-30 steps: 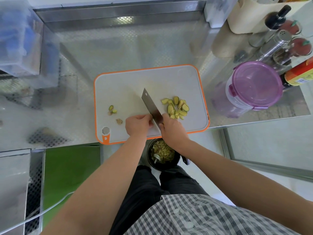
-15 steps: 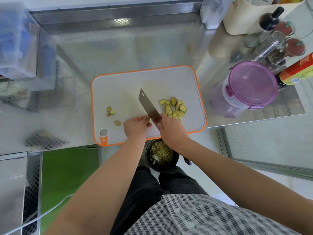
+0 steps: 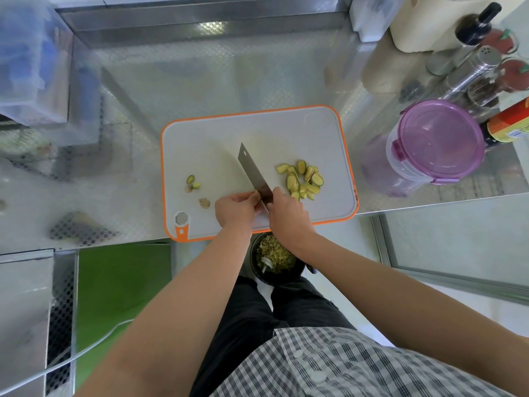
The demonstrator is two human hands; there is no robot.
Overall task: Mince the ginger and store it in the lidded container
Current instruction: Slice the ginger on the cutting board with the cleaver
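Note:
A white cutting board [image 3: 257, 130] with an orange rim lies on the steel counter. A heap of sliced ginger [image 3: 303, 180] rests on its right side, and a few ginger scraps [image 3: 193, 183] lie on its left. My right hand [image 3: 287, 216] grips the cleaver [image 3: 253, 170] at its handle, blade pointing away to the upper left. My left hand [image 3: 236, 207] sits against the blade's left side with pinched fingers; what they pinch is hidden. The lidded container [image 3: 435, 144], clear with a purple lid, stands shut to the board's right.
A black bin [image 3: 274, 260] holding peelings sits below the counter's front edge, between my arms. Spice shakers [image 3: 472, 70], a sauce bottle [image 3: 508, 124] and a cream holder [image 3: 423, 21] crowd the back right. A clear box [image 3: 31, 58] stands at the far left.
My hands and the cleaver hold nearly the same place on the board. The view has shifted slightly.

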